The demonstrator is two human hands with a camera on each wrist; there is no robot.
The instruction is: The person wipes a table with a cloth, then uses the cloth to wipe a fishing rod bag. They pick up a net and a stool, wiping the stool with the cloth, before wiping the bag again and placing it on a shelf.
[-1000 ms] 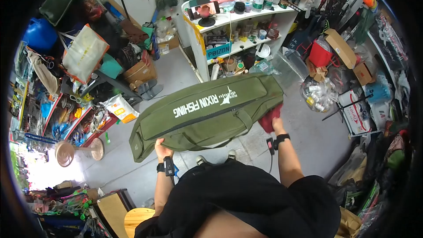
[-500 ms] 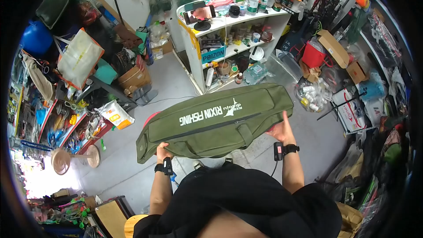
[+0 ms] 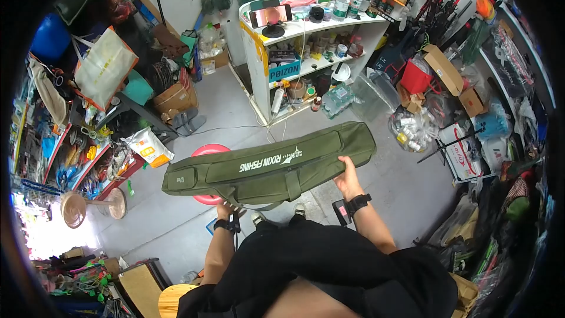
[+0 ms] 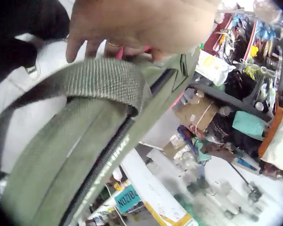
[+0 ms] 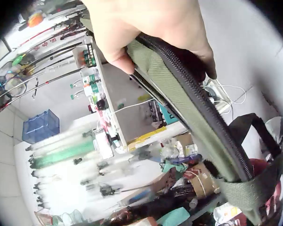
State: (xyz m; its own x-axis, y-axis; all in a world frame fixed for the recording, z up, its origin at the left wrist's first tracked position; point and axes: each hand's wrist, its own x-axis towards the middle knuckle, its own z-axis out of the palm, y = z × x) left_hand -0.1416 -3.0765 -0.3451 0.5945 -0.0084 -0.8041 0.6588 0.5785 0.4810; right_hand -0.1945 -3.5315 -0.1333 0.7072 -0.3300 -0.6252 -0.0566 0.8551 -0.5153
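Green bag: I have the long green bag (image 3: 206, 171) held lengthways in front of the person's body, above the floor (image 3: 406, 200), its right end lying farther from the body than its left.
Right hand: The right hand (image 3: 348, 182) grips the near edge toward the right end, thumb on one side and fingers on the other, closed to about the edge's thickness.
Left hand: The left hand (image 4: 146, 23) holds the near edge toward the left end, fingers partly bent; I cannot tell how firmly.
Strap: The webbing strap (image 4: 104, 82) loops just beside the left fingers.
Beyond the bag: A pink round rim (image 3: 212, 149) shows past its left end, and a white shelf unit (image 3: 256, 70) stands farther ahead.
Handling: I judge the long body could sag or twist, so I'd share the weight between both hands, with a thumb opposing the fingers and the strap clear of them.
Views: Only my head view gives the full length. The right wrist view shows the thumb's placing and the zip teeth (image 5: 193, 94) up close; the left wrist view shows left fingertips that the head view largely hides.
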